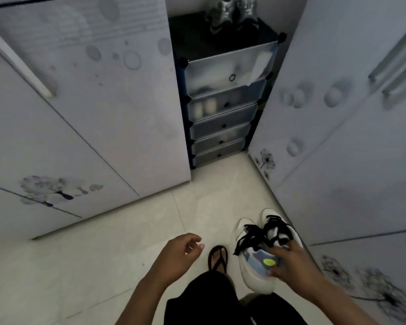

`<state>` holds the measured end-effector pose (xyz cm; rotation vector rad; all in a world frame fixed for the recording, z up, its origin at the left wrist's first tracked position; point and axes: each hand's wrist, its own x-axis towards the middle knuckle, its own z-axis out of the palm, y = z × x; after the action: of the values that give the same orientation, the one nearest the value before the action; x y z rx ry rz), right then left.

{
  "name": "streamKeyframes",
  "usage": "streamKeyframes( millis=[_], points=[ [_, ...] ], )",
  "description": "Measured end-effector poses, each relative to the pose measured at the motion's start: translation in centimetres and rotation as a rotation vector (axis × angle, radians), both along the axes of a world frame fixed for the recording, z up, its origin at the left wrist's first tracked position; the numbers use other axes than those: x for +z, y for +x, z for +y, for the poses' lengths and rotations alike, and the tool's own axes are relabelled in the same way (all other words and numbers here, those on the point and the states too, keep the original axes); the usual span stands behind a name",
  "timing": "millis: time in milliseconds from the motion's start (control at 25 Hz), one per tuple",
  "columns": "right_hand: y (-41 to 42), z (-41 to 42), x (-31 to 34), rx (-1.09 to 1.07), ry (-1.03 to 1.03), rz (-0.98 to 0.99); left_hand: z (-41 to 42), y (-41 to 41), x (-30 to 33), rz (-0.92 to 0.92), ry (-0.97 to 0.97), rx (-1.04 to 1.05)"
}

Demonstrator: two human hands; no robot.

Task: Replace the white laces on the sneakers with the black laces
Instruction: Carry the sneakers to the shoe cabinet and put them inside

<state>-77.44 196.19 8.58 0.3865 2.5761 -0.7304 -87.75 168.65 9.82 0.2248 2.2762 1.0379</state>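
Your right hand [291,261] clamped both sneakers [263,252] together, black laces [256,235] already threaded, likely for carrying to storage; left hand [181,252] hung loosely curled, empty.

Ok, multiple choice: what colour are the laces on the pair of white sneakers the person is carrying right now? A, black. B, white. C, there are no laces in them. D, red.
A: the pair of white sneakers held by the right hand shows black laces threaded across both tongues, with loose black ends hanging off the side; the left hand holds nothing.
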Motion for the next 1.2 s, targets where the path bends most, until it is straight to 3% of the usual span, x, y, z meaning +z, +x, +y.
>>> streamKeyframes(
  millis=[200, 400, 560, 720, 840, 1000, 1200],
  points=[
    [-10.7, 6.5, 1.7, 0.031, -0.139, 0.038, 10.5, -11.7, 1.4, 0.047, 0.033, -0.059],
    [-19.5, 15.5, -0.2, 0.119, -0.154, -0.007, 18.4, -17.3, 0.6, -0.016, 0.069, 0.060],
    [-27.0, 22.5, -7.4, 0.242, -0.113, -0.082, 20.8, -18.1, -5.1, -0.041, 0.002, 0.263],
    [-33.6, 25.7, -17.1, 0.250, -0.097, -0.160, 22.8, -20.4, -11.4, -0.120, -0.076, 0.336],
    [-38.1, 25.7, -27.0, 0.221, -0.099, -0.163, 25.5, -26.0, -19.9, -0.093, -0.056, 0.312],
    [-42.9, 25.4, -43.3, 0.204, -0.164, -0.069, 28.9, -33.8, -35.3, -0.008, 0.028, 0.271],
    [-45.2, 26.8, -60.9, 0.240, -0.160, 0.043, 30.0, -42.1, -54.9, 0.028, -0.018, 0.252]
  ],
)
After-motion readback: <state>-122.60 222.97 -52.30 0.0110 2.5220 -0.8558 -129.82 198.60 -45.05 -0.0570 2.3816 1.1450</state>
